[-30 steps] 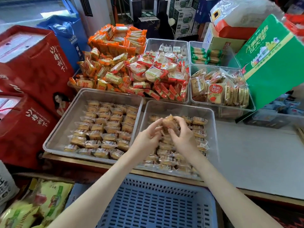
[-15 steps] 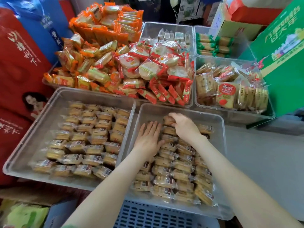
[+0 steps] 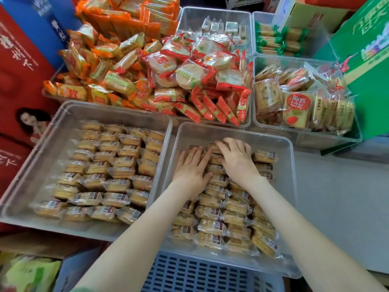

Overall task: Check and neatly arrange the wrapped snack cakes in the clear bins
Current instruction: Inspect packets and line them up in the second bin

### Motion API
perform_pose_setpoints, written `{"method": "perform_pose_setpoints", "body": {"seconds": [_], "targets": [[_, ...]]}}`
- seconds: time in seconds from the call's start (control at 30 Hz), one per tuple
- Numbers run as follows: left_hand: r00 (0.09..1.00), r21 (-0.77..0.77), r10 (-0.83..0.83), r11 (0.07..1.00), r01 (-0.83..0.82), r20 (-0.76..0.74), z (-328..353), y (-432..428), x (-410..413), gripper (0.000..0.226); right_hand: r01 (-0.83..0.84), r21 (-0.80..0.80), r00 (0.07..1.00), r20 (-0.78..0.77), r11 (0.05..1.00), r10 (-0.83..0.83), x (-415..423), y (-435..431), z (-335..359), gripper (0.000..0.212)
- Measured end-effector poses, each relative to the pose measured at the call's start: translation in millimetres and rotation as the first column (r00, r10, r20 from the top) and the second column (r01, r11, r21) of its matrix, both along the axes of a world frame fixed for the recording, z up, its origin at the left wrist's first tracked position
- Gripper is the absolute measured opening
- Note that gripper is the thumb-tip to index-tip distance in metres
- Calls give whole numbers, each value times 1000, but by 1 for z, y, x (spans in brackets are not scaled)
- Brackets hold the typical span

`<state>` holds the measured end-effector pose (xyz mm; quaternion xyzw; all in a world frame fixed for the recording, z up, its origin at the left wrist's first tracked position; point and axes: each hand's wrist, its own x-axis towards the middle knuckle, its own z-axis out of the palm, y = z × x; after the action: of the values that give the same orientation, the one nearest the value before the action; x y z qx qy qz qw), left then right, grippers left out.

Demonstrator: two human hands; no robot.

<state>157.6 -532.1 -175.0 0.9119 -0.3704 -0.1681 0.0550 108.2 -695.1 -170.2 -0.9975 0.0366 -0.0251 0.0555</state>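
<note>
1. On the counter (image 3: 336, 197), two clear bins sit side by side, the left bin (image 3: 42, 148) and the right bin (image 3: 231, 131). Both hold wrapped snack cakes (image 3: 212, 228).
2. Both hands are in the right bin, over its far rows of cakes.
3. The left hand (image 3: 190, 169) lies flat on the cakes with its fingers straight and slightly spread, pressing down and holding nothing.
4. The right hand (image 3: 235, 159) is just beside it, with fingers bent over a cake in the farthest row. The view does not show whether they clasp that cake or only push it into line.
5. The left bin looks finished. Its cakes lie in even rows, labels up, and neither hand touches it.
6. The right bin looks partly done. The rows near the middle are fairly straight. The cakes at its near right corner lean and overlap, and one cake on the far right (image 3: 264, 157) sits a little apart from the rest.
7. A bare strip of the bin floor shows beyond the hands, so the far row is probably the one being set now.
8. What seems left is squaring that far row, drawing in the stray cake and straightening the tilted ones near the blue basket (image 3: 200, 275).
</note>
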Motion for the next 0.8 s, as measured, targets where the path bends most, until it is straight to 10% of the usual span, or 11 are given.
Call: {"method": "perform_pose_setpoints", "body": {"seconds": [0.33,0.7,0.8], "targets": [[999,63,-4,998,7,-52,14,-9,10,75,-31,-294,990,-142,955,-11,3,16,14,37],[999,87,4,996,1,-52,20,-9,14,80,80,-102,995,-43,992,-85,-4,8,19,28],[1000,73,14,997,-14,3,17,-6,9,79,135,165,983,101,977,-153,-4,8,28,24]]}}
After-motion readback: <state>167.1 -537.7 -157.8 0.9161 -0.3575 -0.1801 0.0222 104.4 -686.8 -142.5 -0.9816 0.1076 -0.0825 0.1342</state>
